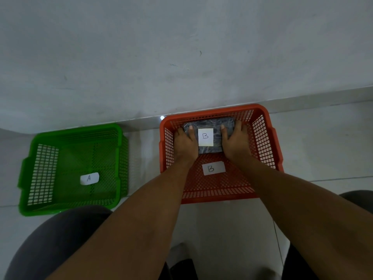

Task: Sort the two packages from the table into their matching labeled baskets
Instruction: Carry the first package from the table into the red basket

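A dark marbled package (210,123) with a white label marked B sits in the far half of the orange basket (268,150). My left hand (184,145) grips its left side and my right hand (235,143) grips its right side, thumbs on top. A paper tag marked B (213,168) lies on the orange basket's floor, nearer to me. The green basket (40,168) on the left holds only a paper tag marked A (89,178). No second package is in view.
Both baskets stand on a pale tiled floor against a grey wall (181,57). My dark-clad knees (52,239) fill the lower corners. A thin cable (277,239) runs down the floor on the right.
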